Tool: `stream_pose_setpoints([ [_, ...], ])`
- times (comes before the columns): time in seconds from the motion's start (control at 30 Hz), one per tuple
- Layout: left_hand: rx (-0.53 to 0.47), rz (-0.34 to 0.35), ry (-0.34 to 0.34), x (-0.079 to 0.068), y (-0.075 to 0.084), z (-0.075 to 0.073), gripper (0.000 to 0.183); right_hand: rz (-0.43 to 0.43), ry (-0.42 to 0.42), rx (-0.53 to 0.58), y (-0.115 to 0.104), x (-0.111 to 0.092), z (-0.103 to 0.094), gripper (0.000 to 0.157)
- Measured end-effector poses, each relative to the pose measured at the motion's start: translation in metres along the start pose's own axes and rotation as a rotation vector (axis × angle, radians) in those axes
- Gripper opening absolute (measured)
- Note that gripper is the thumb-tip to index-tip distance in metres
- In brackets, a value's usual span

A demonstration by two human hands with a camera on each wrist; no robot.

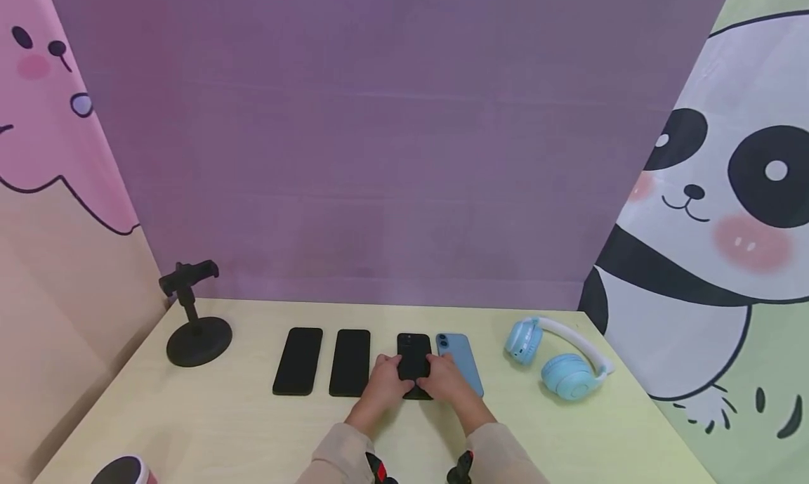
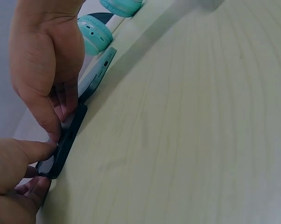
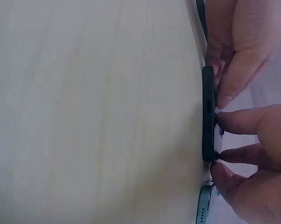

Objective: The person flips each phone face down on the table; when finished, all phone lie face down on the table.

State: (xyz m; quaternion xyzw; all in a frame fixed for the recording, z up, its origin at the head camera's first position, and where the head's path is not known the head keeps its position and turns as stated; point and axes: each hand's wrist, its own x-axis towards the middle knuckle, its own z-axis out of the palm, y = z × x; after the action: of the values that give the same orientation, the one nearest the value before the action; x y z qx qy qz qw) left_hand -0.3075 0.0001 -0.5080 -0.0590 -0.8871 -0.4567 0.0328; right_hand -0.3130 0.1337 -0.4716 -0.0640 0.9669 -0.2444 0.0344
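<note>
A black phone (image 1: 413, 354) lies back up on the table, its camera block at the far end. My left hand (image 1: 384, 386) holds it along its left side and my right hand (image 1: 445, 380) along its right side. Both thumbs press on the phone's back near the close end, tips almost meeting. In the left wrist view, the fingers curl at the side edges of the phone (image 2: 71, 137). The right wrist view shows the phone's bottom edge (image 3: 208, 112) with its port, fingertips at its corners. Close beside the right hand lies a light blue phone (image 1: 464, 361), partly covered by it.
Two black phones (image 1: 298, 361) (image 1: 350, 361) lie in a row to the left. A black stand (image 1: 199, 340) with a round base is at the far left. Blue and white headphones (image 1: 569, 375) rest at right. A cup-like container (image 1: 123, 471) shows at the near left edge.
</note>
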Motion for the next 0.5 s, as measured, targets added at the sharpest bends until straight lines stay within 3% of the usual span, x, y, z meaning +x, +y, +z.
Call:
stream_pose_setpoints([
  [0.5,-0.020,-0.002,-0.021,0.0017,-0.0031,-0.0003,0.055,-0.003,-0.016,0.068,0.0095,-0.0031,-0.0035,0.054],
])
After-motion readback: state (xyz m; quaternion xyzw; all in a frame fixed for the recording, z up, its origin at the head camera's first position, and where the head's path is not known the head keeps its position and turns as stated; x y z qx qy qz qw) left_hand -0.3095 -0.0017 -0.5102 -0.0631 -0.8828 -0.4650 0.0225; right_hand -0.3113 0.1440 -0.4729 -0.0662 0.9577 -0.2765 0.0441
